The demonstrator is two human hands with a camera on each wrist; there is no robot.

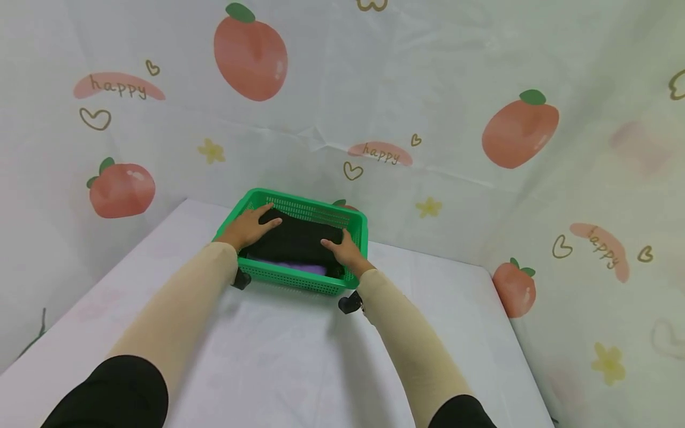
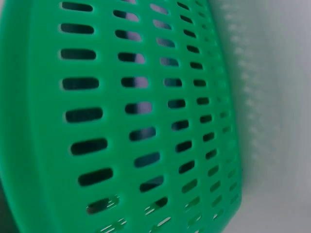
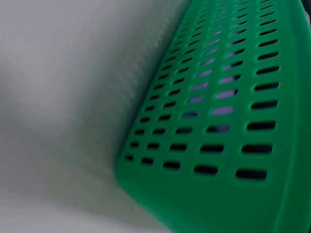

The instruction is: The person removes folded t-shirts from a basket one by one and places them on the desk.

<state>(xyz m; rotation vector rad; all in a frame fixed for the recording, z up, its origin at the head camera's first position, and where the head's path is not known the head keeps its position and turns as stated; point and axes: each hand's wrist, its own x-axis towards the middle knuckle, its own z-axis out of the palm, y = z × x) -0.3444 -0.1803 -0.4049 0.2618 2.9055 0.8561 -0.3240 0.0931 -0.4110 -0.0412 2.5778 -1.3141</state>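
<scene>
A green plastic basket (image 1: 297,282) with slotted walls stands on the white-covered table. Inside it lies a folded black cloth (image 1: 302,241), with a strip of purple fabric (image 1: 299,267) showing along its near edge. My left hand (image 1: 248,228) rests at the cloth's left end, thumb and fingers spread. At the right end my right hand (image 1: 346,251) touches the cloth with its thumb extended; part of its fingers is hidden. In the left wrist view the basket wall (image 2: 109,102) fills most of the picture. The basket's outer side (image 3: 194,141) also shows in the right wrist view, and neither wrist view shows a hand.
A white sheet (image 1: 342,89) printed with peaches and the word "happy" hangs behind the table (image 1: 278,356). The basket stands near the table's back edge. The table's right edge runs beside another patterned sheet (image 1: 605,309).
</scene>
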